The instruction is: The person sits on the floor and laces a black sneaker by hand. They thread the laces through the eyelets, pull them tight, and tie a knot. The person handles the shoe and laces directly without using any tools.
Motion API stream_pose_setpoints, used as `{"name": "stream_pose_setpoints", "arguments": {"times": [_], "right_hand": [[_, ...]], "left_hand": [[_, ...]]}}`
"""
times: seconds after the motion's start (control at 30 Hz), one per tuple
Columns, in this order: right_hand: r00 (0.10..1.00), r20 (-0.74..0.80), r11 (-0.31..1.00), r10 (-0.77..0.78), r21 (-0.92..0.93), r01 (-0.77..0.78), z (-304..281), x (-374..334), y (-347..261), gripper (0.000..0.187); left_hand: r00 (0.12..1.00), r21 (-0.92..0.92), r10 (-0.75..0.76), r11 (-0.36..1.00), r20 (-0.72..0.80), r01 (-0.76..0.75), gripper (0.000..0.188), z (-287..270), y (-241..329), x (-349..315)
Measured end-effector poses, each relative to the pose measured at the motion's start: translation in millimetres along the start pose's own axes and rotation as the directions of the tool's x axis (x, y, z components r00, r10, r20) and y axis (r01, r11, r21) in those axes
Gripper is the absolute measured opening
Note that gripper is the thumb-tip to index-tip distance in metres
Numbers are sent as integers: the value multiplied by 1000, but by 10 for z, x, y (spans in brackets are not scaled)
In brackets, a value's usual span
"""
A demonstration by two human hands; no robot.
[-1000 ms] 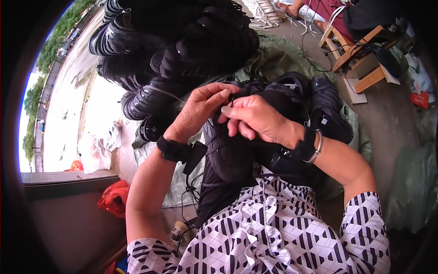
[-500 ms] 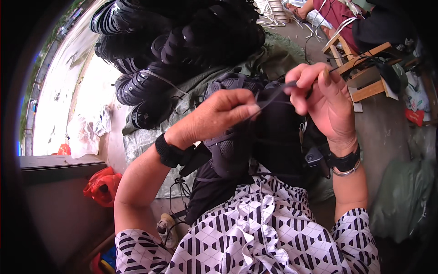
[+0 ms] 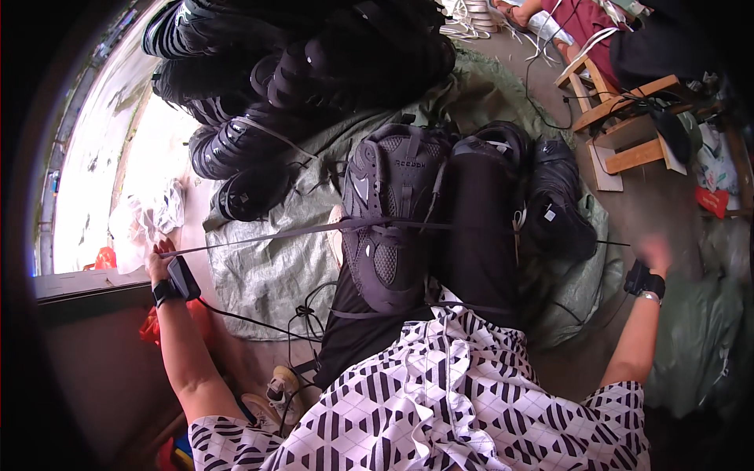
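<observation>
Lace (image 3: 314, 229) barring shoe (image 3: 386, 271), space above seemingly free

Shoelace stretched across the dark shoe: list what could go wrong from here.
1. The dark shoe rests on the person's leg, so an uneven pull on the shoelace could twist or tip it.
2. The lace might slip from the left hand; the right hand is too blurred to judge its hold.
3. The black cord by the left wrist could snag.

The shoe (image 3: 393, 192) is dark grey, the lace (image 3: 290, 235) grey, the shirt (image 3: 463, 392) black-and-white geometric.
</observation>
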State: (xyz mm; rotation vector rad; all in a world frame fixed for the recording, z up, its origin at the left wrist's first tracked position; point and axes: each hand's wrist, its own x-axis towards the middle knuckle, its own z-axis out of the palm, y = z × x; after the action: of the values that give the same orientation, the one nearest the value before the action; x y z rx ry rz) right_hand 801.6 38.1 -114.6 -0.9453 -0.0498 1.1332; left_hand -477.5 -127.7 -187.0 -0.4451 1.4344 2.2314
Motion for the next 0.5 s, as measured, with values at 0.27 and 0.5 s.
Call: {"name": "stream_pose_setpoints", "arguments": {"times": [0.27, 0.5], "right_hand": [[574, 671, 390, 471, -741, 546, 3135, -2332, 2507, 25], [100, 898, 434, 429, -302, 849, 3479, -2636, 3466, 18]], "left_hand": [[643, 544, -401, 839, 653, -30, 18, 1274, -1157, -3428], [119, 259, -279, 546, 953, -797, 13, 1073, -1477, -5049]]}}
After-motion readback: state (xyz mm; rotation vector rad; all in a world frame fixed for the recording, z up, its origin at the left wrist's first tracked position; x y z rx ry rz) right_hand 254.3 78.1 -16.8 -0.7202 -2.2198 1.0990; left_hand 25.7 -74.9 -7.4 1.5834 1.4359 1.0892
